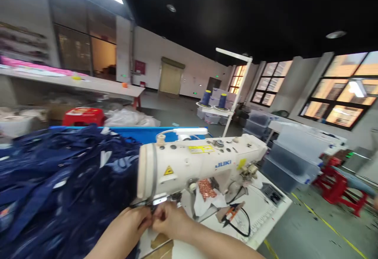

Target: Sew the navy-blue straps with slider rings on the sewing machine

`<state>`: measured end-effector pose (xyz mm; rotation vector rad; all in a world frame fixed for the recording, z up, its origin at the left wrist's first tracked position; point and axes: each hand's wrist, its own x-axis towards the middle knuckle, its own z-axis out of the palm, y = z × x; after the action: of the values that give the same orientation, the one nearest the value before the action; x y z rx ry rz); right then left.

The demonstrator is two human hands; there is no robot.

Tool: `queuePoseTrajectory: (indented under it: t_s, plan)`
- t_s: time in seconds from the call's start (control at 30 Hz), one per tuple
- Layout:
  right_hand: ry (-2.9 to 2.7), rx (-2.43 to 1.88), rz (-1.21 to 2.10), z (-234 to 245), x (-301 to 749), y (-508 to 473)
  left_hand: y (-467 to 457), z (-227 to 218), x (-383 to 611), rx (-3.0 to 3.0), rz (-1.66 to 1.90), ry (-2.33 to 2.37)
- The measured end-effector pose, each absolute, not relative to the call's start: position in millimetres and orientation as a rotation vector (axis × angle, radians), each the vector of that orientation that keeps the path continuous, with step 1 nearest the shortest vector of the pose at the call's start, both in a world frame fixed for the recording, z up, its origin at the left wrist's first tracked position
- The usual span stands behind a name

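A white JUKI sewing machine (203,160) fills the middle of the view. At its needle end, my left hand (134,221) and my right hand (169,219) meet with fingertips close together. Both are closed in a pinch, and what they hold, if anything, is hidden behind the fingers. A large heap of navy blue fabric pieces (67,184) with white tags lies to the left, reaching close to my left hand. Under the machine's arm sits a patch of reddish patterned cloth (206,188) on white material. Orange-handled snippers (232,213) rest on the machine table beside a black cable.
Two blue thread cones (206,98) stand on a rack behind the machine. Clear plastic bins (291,160) and a red stool (336,186) are at the right. Another red stool (83,116) and a long table (103,87) stand at the back left.
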<state>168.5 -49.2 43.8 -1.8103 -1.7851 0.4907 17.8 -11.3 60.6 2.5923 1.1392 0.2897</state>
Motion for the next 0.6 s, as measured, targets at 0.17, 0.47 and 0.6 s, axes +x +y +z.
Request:
queuePoseTrajectory:
  t_s: [0.17, 0.47, 0.6]
  plan:
    - [-1.807, -1.628, 0.661, 26, 187, -48, -20, 70, 21, 2.537, 0.314, 1.196]
    - [-1.833, -1.675, 0.647, 28, 180, -43, -23, 74, 19, 2.569, 0.264, 1.223]
    - [-1.860, -1.874, 0.519, 21, 183, -34, -17, 79, 14, 2.610, 0.224, 1.327]
